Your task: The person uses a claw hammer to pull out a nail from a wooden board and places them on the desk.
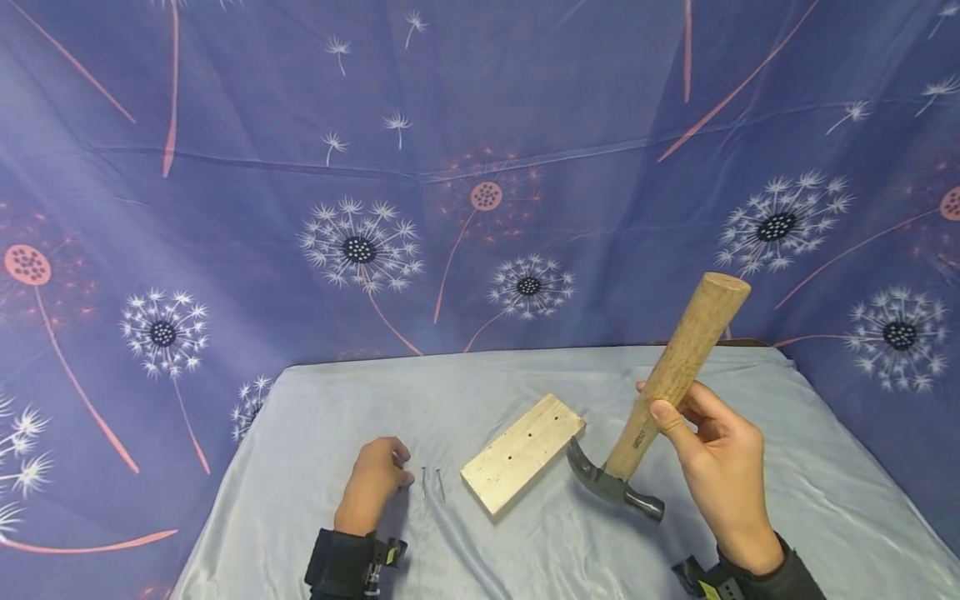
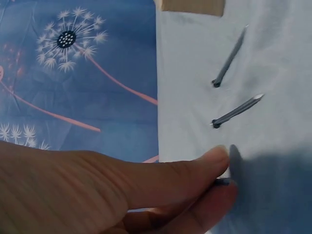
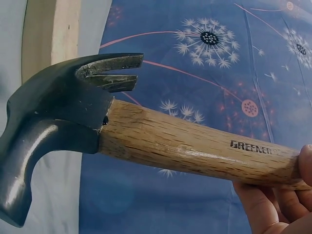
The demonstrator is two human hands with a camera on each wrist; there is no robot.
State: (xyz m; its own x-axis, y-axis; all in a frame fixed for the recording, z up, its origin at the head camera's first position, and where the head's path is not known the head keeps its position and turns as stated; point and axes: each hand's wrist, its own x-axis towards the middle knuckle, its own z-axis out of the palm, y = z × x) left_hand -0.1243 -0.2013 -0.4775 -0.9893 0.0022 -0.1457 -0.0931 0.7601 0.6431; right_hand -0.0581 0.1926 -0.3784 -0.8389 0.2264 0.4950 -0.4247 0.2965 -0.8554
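Note:
My right hand (image 1: 723,467) grips a claw hammer (image 1: 671,367) by its wooden handle, thumb on the near side. The hammer tilts, head down and handle end up, its claw beside the wooden block. In the right wrist view the dark steel head (image 3: 53,112) fills the left side. Low over the cloth, my left hand (image 1: 375,479) pinches a nail (image 2: 223,182) between thumb and fingers; only a short dark piece of it shows. Just right of that hand lie two nails, one nearer (image 1: 423,483) and one farther (image 1: 441,485).
A pale wooden block (image 1: 521,454) with several dark spots along its top lies slantwise mid-table. Light grey-blue cloth (image 1: 360,392) covers the table, creased near the front. Behind and at the sides hangs a blue dandelion-print curtain (image 1: 600,183).

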